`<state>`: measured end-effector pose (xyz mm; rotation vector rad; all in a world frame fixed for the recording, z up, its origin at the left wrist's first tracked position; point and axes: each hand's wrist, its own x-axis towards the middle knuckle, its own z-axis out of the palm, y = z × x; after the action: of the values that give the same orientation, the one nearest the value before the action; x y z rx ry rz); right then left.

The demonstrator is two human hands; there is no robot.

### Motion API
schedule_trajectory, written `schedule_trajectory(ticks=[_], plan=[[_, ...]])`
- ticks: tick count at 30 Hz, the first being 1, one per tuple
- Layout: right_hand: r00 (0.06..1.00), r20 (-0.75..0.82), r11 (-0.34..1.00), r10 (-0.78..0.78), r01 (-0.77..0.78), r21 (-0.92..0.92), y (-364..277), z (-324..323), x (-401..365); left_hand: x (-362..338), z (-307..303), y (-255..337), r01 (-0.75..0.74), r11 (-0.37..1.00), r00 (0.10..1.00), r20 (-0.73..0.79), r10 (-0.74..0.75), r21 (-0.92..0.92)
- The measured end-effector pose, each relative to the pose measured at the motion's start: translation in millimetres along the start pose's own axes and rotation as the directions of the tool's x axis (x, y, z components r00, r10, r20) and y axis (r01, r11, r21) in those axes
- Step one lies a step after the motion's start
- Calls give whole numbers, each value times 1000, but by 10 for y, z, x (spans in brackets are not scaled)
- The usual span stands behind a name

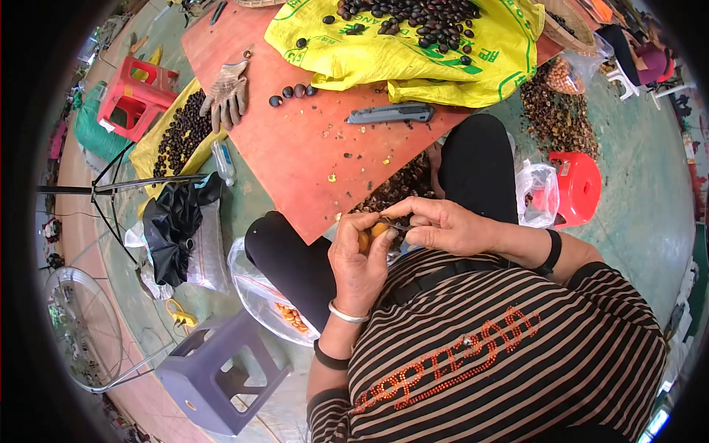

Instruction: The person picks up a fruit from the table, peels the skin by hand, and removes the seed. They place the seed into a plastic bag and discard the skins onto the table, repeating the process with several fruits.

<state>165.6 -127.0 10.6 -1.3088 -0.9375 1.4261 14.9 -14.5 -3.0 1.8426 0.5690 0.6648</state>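
L hand point(358, 258) grip curled round the orange nut point(371, 231), over the lap point(295, 262) — R hand point(443, 225) at its 3 o'clock, fingertips pinched on its top. Peeling stage, I reckon; next wants a steady pull.

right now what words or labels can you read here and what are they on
"RE": green print on the yellow sack, upside down, a fragment only.
Other green letters on that sack, by the dark nuts: creased, unreadable.
Orange beaded script on the striped shirt: too stylised to read.
Utility knife, red stool, orange kernel in the left hand: no visible marking.
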Motion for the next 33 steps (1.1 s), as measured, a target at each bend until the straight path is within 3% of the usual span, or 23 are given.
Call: schedule_trajectory(ticks=[4,7,9,10,12,15,19,21,25,27,29,31,32,33], plan=[[999,-38,999,-17,16,-42,36,39,20,0,3,-21,-7,1000,1000,7,7,-3],[997,-76,999,-24,27,41,69,90,85,14,-1,-22,20,999,1000,4,-20,44],[997,-59,966,59,-42,256,92,112,106,10,-8,-49,-31,996,1000,6,31,86],[996,-62,966,59,-41,256,93,107,107,8,-3,-67,-33,996,999,9,33,85],[995,-36,948,90,-75,309,88,91,110,-7,12,-118,90,989,996,-5,-92,-113],[976,45,860,213,-209,466,58,56,84,-31,0,-233,56,992,998,9,-55,-114],[971,134,757,197,-238,609,146,1,61,-39,-45,-273,49,988,997,68,-39,-148],[964,156,709,214,-263,655,127,-3,59,-38,-31,-299,113,934,993,71,-94,-339],[960,192,663,201,-278,695,160,-21,82,-33,-37,-305,186,843,982,96,-160,-505],[974,114,797,198,-228,559,114,8,85,5,-58,-276,298,761,954,171,-244,-576],[984,66,873,163,-175,456,29,25,102,71,-52,-187,221,873,975,125,-185,-434],[998,-64,985,-8,19,173,-11,80,125,104,-52,-146,160,938,985,105,-134,-306],[998,-42,968,-37,46,247,17,108,119,120,-95,-114,191,963,977,128,-168,-188],[999,-34,968,-41,48,245,34,100,126,140,-123,-76,188,964,979,120,-167,-186]])
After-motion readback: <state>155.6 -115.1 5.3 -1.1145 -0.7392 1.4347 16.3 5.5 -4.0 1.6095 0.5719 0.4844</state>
